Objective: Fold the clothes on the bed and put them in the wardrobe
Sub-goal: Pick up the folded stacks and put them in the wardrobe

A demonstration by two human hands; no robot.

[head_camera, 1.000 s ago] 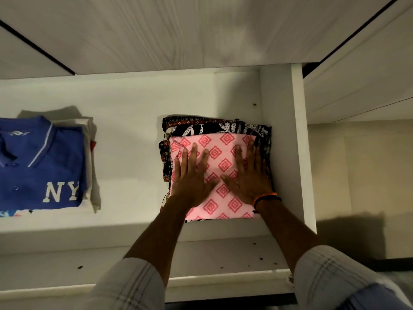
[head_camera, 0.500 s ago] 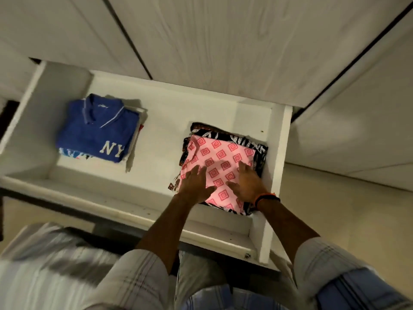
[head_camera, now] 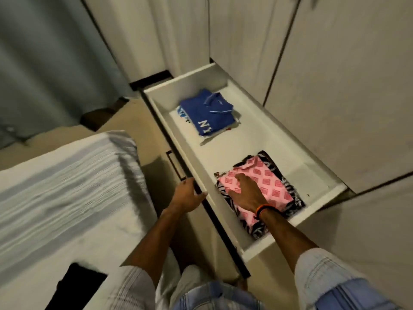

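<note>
the bed (head_camera: 67,186) is at the left, the open drawer (head_camera: 257,139) of the wardrobe (head_camera: 335,86) at the right. in the drawer a blue shirt (head_camera: 210,113) lies far, a pink cloth (head_camera: 268,186) near. the right hand (head_camera: 248,193) rests flat on the pink cloth, fingers straight. the left hand (head_camera: 187,195) grips the drawer front edge.

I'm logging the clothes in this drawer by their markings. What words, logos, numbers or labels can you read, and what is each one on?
"NY": white letters on the folded blue polo shirt.
Print on the garment under the polo: mostly hidden, unreadable.
Pink cloth: diamond pattern only, no text.
Nothing else is readable.
</note>
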